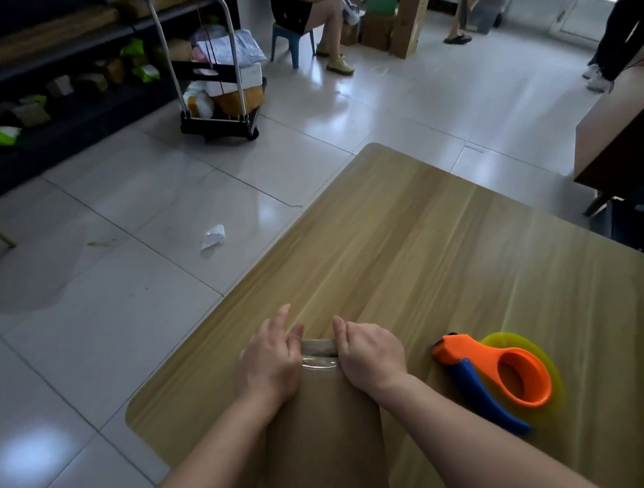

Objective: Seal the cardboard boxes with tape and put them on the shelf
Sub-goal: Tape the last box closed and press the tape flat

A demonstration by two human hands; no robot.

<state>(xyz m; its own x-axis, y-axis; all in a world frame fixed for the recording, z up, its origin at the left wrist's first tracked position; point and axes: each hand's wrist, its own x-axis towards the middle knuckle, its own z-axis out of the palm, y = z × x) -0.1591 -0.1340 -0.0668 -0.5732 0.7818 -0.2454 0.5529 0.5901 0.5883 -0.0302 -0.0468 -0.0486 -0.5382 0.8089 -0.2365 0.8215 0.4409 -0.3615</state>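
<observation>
Left hand and right hand, fingers curled, grip the cardboard box at its taped edge.

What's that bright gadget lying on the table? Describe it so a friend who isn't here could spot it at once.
Start at the wooden table; to the right of the person's right hand lies the tape dispenser, apart from the cardboard box. It alone is brightly coloured: orange ring, blue handle, yellow disc.
</observation>
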